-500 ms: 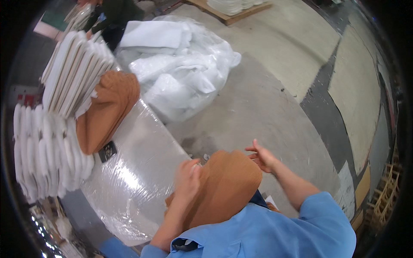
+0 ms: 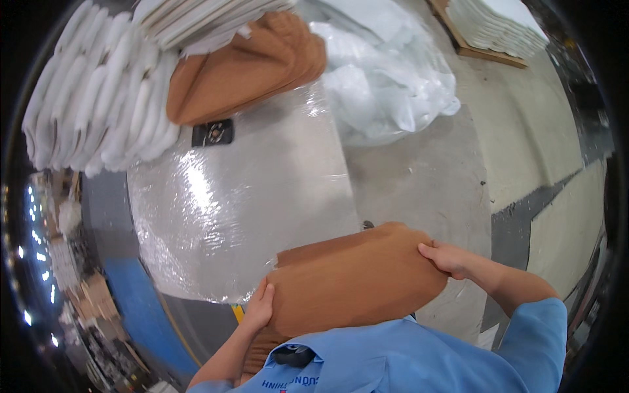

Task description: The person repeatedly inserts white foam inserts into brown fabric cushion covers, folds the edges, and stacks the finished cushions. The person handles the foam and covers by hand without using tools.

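- Brown cloth-like piece (image 2: 360, 281) is right in front of your chest, about 5 o'clock from the middle of the view, stretched between your two hands.
- Your left hand (image 2: 260, 303), at 7 o'clock, has its fingers gripping the piece's left edge. Can't tell how hard you're squeezing tbh.
- Your right hand (image 2: 445, 257), over at 4 o'clock, is pinching the other end: thumb on top, most of the other fingers tucked behind, so I can't tell how they sit.
- More brown material (image 2: 262, 344) peeks out just below your left hand, around 7 o'clock.
- You've got a table (image 2: 242, 216) covered in shiny clear film at 9 o'clock. The piece overlaps its edge in view, but no idea if they actually touch.
- At 11 o'clock there's a brown stack (image 2: 249, 72) on the table, with a small black object (image 2: 213, 133) just beside it at 10.
- Further out at 10 you've got puffy white pieces (image 2: 101, 92) packed side by side.
- Big clear plastic bag (image 2: 390, 78) of white stuff at 1 o'clock, plus white sheets (image 2: 498, 23) piled on a wooden board (image 2: 491, 56) near 2.
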`<act>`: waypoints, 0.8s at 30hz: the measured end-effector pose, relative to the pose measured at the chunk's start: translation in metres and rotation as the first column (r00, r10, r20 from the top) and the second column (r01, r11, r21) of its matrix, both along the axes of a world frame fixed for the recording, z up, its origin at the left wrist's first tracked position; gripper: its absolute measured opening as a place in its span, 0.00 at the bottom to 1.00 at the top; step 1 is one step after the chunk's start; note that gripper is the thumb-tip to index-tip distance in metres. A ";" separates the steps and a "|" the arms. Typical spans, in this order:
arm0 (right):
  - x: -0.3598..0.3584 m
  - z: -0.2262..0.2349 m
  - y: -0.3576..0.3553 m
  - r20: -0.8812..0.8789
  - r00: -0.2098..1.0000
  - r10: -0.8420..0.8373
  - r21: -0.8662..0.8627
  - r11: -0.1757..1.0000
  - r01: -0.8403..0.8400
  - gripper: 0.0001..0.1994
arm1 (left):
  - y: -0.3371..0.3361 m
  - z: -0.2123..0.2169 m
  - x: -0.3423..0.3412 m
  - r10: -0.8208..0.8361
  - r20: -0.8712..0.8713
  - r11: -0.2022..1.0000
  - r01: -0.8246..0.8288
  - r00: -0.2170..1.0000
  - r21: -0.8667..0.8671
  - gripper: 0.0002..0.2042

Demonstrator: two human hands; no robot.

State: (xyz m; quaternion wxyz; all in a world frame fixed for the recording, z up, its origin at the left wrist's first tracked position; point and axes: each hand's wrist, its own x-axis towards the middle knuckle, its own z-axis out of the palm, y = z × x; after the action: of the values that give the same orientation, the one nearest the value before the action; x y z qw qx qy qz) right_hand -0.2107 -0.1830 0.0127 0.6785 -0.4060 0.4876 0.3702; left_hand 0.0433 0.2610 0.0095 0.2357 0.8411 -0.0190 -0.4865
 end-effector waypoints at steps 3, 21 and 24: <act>0.016 -0.013 0.000 -0.085 0.996 -0.039 -0.045 0.998 0.035 0.30 | -0.012 -0.004 0.001 -0.021 0.043 0.998 0.018 0.999 0.052 0.31; 0.063 -0.065 -0.009 -0.311 0.939 0.146 -0.160 0.966 -0.203 0.29 | -0.035 -0.050 0.031 0.052 -0.137 0.983 -0.027 0.989 0.179 0.29; 0.085 -0.063 -0.005 -0.384 0.873 0.302 -0.171 0.905 -0.388 0.31 | -0.046 -0.050 0.035 0.039 -0.124 0.983 -0.015 0.992 0.184 0.29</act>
State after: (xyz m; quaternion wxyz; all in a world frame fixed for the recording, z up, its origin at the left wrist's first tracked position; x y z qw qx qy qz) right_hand -0.1260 -0.1880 -0.0507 0.4488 -0.4948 0.5606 0.4894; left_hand 0.0787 0.2153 -0.0403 0.1650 0.8266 0.0521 -0.5355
